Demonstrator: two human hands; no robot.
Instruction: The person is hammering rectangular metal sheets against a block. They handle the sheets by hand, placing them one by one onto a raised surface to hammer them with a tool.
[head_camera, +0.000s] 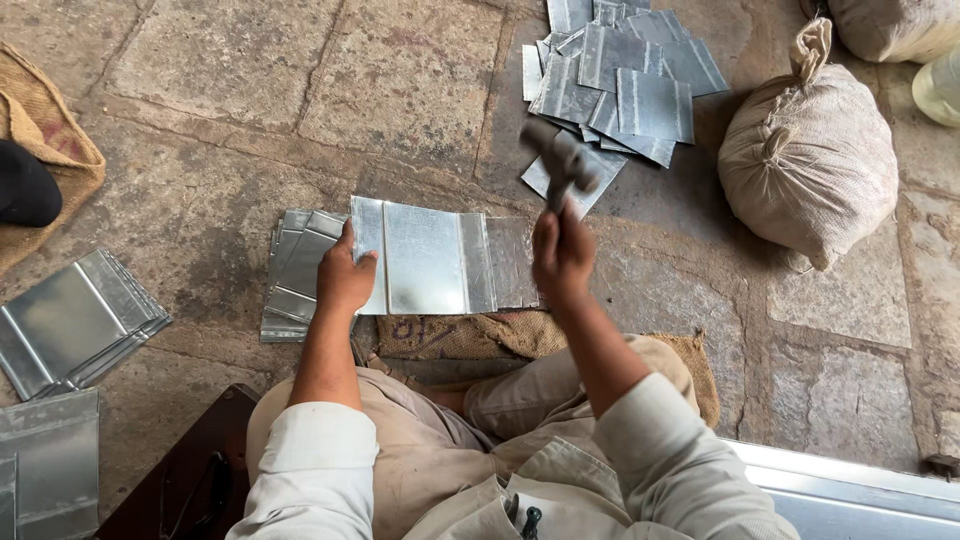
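While the left hand (345, 275) pins the metal sheet (440, 258) flat-fingered — the right hand (562, 255) grips a hammer (560, 165).

Pale rolled-up sleeves, beige trousers

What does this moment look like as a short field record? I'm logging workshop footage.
left hand: pressing on the metal sheet at its left edge
right hand: raised, grip shut on the hammer
sheet rests on: stone floor
beyond the hammer: loose pile of metal pieces
right of the pile: tied cloth sack
far left: stacked folded sheets
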